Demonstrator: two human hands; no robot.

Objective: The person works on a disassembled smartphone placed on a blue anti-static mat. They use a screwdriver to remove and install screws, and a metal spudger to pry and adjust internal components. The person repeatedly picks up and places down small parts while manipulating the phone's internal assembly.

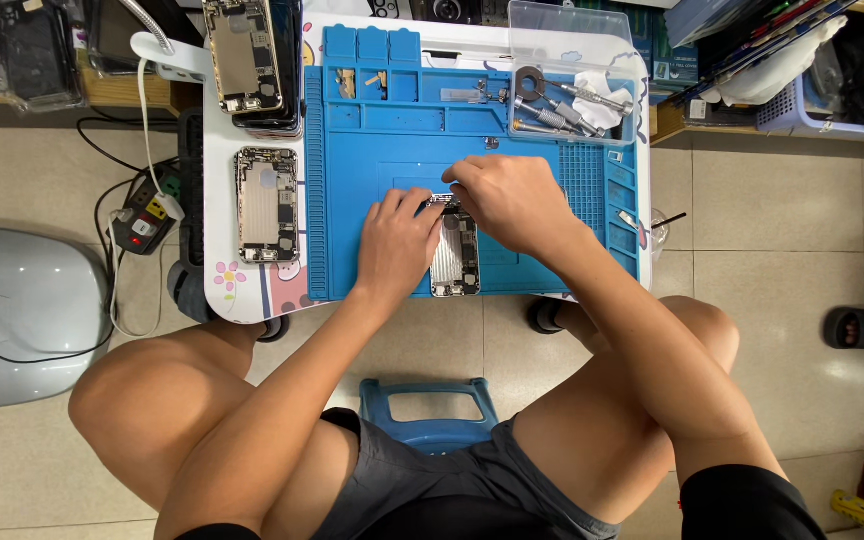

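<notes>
An opened phone housing [455, 262] lies on the blue work mat [372, 170], its metal inside facing up. My left hand [397, 243] rests on the housing's left side, with the thumb at its top edge. My right hand [512, 200] is curled over the housing's top right corner, fingertips pinched together there. Whatever the fingertips pinch is too small to make out.
A second phone housing [267, 205] lies on the white table left of the mat, and a stack of others [252, 60] sits behind it. A clear tray [574, 95] holds screwdrivers. A power strip [147, 215], a blue stool [428, 412] and a sandal [860, 328] are on the floor.
</notes>
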